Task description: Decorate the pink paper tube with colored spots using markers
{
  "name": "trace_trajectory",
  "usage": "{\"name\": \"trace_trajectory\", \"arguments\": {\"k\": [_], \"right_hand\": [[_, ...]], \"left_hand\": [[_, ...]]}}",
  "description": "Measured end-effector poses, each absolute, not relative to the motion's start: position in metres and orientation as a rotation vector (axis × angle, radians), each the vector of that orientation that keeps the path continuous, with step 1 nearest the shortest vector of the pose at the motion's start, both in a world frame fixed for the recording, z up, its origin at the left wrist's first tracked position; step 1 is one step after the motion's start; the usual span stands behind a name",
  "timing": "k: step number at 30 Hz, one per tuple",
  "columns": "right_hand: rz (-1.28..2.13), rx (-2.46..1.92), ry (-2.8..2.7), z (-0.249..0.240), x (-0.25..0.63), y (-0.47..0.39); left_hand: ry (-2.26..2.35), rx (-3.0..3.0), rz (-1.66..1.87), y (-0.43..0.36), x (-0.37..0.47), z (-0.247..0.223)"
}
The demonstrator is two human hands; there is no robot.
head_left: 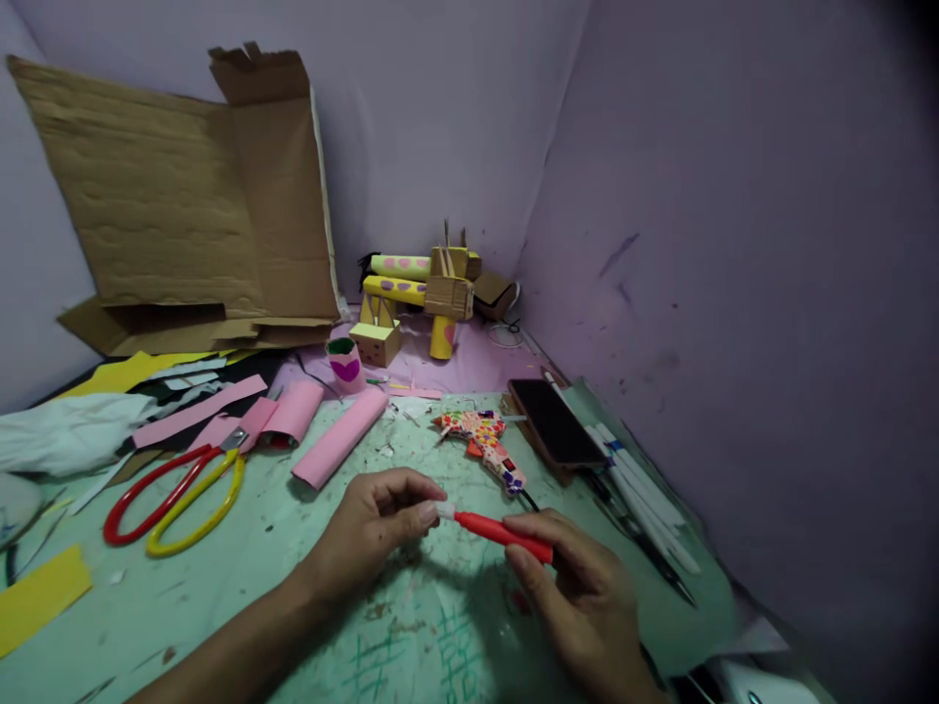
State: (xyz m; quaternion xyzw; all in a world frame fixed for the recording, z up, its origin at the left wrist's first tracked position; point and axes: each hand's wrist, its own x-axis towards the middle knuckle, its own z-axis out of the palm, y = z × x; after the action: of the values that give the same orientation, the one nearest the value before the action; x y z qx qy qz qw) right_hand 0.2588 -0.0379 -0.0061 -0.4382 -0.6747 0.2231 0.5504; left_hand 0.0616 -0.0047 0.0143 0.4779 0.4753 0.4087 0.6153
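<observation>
Both hands meet over the green table (293,626), with a red pen (493,531) held between them, near the front and just right of the middle. The right hand (587,596) grips its red barrel toward the back end, thumb below and fingers above. The left hand (385,513) pinches the white tip (445,509) between thumb and index finger, the other fingers curled in; the pen slopes slightly down from tip to back end. Just beyond the pen lies a flowered glue gun (484,440), nose to the left, a black cord leaving its handle toward the right hand. Right of it a dark-screened phone (556,422) lies near white sticks (646,489). Beyond the left hand a pink tube (341,438) lies at a slant, and left of that are scissors (180,494) with one red and one yellow handle, their blades hard to make out among pink paper. A pink cup (345,367) with a purple heart stands farther back, beside a small box (376,344). Behind these, a model (450,293) of cardboard and spotted yellow tubes stands near the corner, with a large opened carton (176,196) upright to its left.
</observation>
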Motion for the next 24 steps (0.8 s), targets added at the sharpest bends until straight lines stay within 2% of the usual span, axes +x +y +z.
{"name": "trace_trajectory", "arguments": {"k": [5, 14, 24], "right_hand": [[0.629, -1.084, -1.553, -0.008, 0.256, -0.039], [1.198, -1.157, -1.165, -0.019, 0.247, -0.041], [1.265, -1.139, -0.982, -0.021, 0.239, -0.053]], "left_hand": [[1.107, 1.211, 0.906, -0.007, 0.063, 0.020], [1.186, 1.408, 1.013, -0.021, 0.069, 0.016], [1.100, 1.606, 1.167, -0.032, 0.073, -0.003]]}}
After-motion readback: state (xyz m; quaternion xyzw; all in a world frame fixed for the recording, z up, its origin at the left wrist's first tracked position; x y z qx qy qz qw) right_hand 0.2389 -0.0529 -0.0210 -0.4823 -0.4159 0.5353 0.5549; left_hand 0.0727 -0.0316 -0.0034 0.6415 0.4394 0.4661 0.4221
